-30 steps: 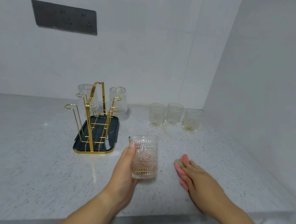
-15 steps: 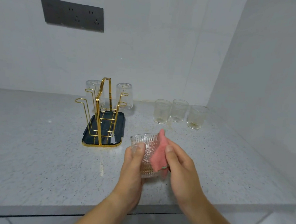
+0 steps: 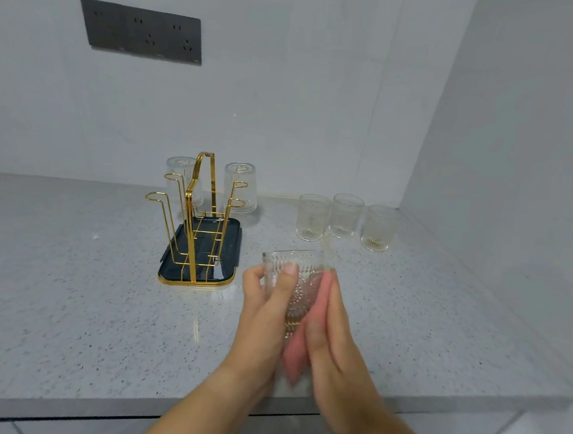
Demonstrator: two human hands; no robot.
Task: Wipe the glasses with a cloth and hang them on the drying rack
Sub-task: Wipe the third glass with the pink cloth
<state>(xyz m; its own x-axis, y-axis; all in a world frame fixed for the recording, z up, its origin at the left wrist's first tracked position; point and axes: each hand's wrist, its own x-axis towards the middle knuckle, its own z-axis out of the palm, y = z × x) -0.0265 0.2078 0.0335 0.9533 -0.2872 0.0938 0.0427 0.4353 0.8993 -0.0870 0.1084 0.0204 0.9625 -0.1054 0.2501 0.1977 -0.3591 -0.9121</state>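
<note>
My left hand (image 3: 265, 303) grips an embossed clear glass (image 3: 299, 285) above the counter's front part, thumb across its near side. My right hand (image 3: 332, 335) presses a pink cloth (image 3: 297, 356) flat against the glass's right side, fingers straight. The gold wire drying rack (image 3: 197, 217) stands on its dark tray (image 3: 232, 247) to the left, with two glasses upside down on its far pegs, one at the far left (image 3: 179, 179) and one at the far right (image 3: 241, 186). Three upright glasses (image 3: 346, 217) stand in a row near the back right corner.
The speckled grey counter (image 3: 70, 286) ends at a front edge just below my wrists. White walls close the back and the right side. A dark socket panel (image 3: 142, 32) is on the back wall.
My right hand picked the pink cloth up from the counter and brought it against the glass. It has gone from pinching the cloth to pressing it flat along the glass's side.
</note>
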